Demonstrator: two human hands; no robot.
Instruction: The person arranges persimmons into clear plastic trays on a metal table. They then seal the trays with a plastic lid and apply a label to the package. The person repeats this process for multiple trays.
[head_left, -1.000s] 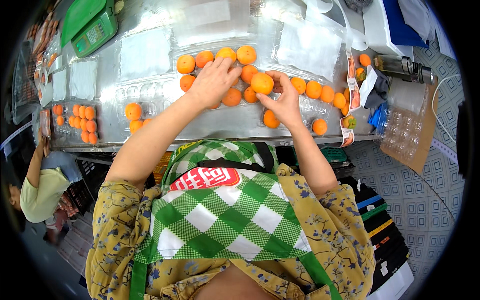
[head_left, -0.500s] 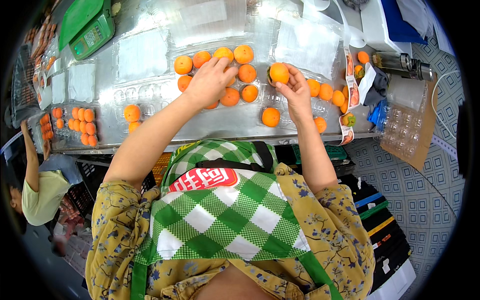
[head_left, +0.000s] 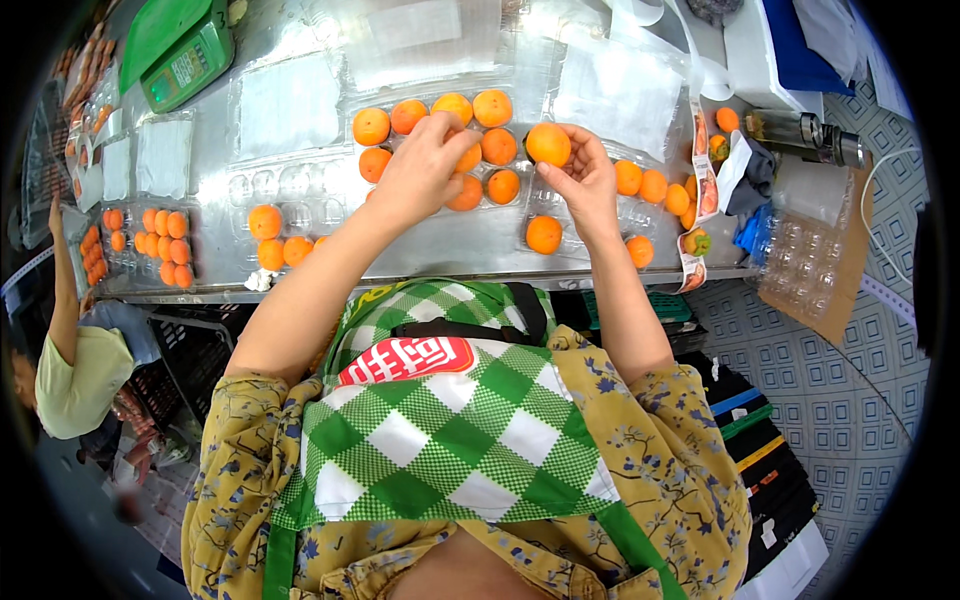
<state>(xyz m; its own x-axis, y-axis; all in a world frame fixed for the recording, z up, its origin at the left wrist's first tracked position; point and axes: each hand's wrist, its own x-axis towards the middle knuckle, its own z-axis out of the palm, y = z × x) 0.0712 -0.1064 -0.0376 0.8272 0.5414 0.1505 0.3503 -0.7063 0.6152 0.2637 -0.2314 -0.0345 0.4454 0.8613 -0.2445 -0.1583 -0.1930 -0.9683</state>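
Between the thumb and fingers of my right hand (head_left: 585, 180) is a smooth orange persimmon (head_left: 548, 145), raised just right of a clear plastic tray. My left hand (head_left: 425, 165) reaches over that tray, its fingers curled around a persimmon (head_left: 470, 158) at the tray's middle. Several more persimmons, such as one at the tray's far right corner (head_left: 492, 108), sit around it in rows. Part of the tray is hidden by my left hand and forearm. A single persimmon (head_left: 543, 235) rests in the clear tray below my right hand.
Loose persimmons (head_left: 652, 186) lie to the right, beside a hanging strip of labels (head_left: 705, 180). Clear trays with white liners (head_left: 290, 105) stand at the back. A green scale (head_left: 190, 65) is at far left. Another person's arm (head_left: 62, 280) reaches in at the left edge.
My right hand has moved slightly left with its persimmon, toward the tray. My left hand's fingers have shifted slightly, and its forearm now uncovers persimmons near the front edge.
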